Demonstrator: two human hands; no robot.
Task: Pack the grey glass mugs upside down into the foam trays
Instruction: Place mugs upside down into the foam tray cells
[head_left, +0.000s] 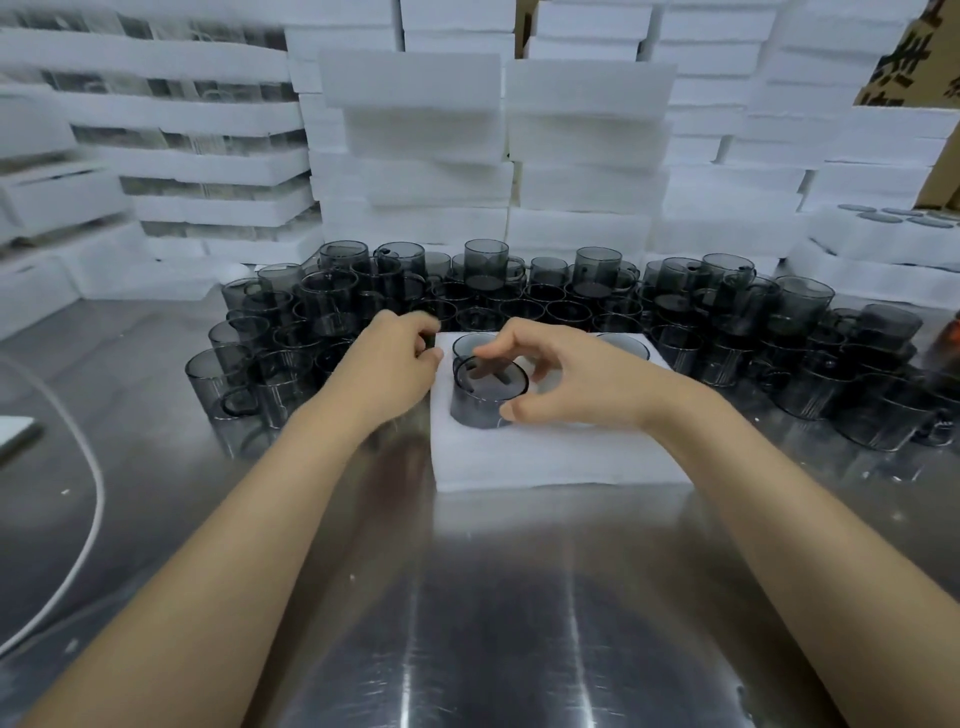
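Steel tabletop (493, 597), loose grey glass mugs (800, 306) crowd behind white foam tray (545, 457); right hand (582, 384) grips inverted grey mug (478, 410), left hand (387, 369) curled, hold unclear.

Our right hand (561, 384) holds an upturned grey mug (478, 410) in a left pocket of the foam tray (561, 462), thumb on its near wall, forefinger at its far rim. Our left hand (387, 364) curls at the tray's left edge, with loose mugs (727, 312) crowding the far side.

Brushed stainless-steel table (493, 597), bearing a white foam tray (561, 457) centrally, crowded grey glass mugs (727, 322) behind, stacked foam trays (582, 228) beyond, white cable (96, 483) left.
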